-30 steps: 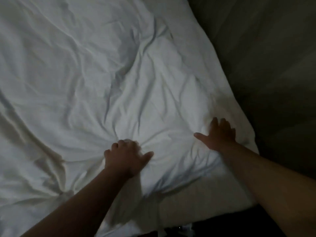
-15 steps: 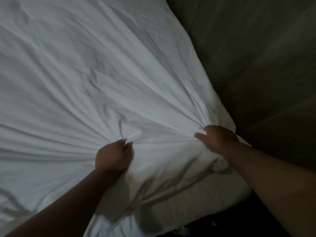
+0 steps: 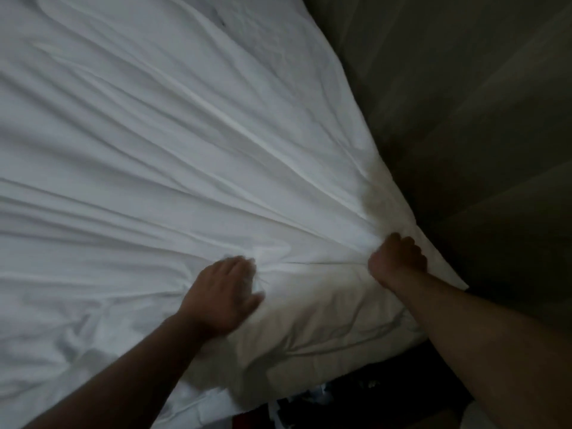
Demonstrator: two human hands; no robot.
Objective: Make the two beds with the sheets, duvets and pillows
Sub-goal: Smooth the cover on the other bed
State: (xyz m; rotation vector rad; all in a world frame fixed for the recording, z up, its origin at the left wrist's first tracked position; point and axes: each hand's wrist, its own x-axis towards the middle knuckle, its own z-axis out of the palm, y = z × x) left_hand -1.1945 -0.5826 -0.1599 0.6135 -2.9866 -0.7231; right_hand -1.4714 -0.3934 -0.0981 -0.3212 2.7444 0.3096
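Both hands are set on the white sheet (image 3: 192,156) near the bed's near right corner. By the right hand (image 3: 397,258) a bunch of the cloth is clenched in a closed fist, and taut creases are seen fanning away from that fist across the bed toward the far left. The left hand (image 3: 224,294) is blurred; it is laid on the sheet with the fingers (image 3: 244,263) curled at a small gather of cloth, but whether the cloth is pinched or only pressed down cannot be told.

The sheet is spread over the mattress and draped over its near edge, where a looser, shadowed fold (image 3: 325,329) is hung below the hands. The floor (image 3: 464,103) beside the bed is dark and bare where it can be seen. Some dark, mixed items (image 3: 309,404) are glimpsed under the near edge, too dim to name.

The step in hand is judged to be the pulling of the sheet tight toward this corner. Next, the slack at the corner would need to be drawn down over the mattress edge and tucked, with tension kept even so the creases are flattened. Duvets and pillows are not in view, so most of the task is judged still to be done. No containers are seen.
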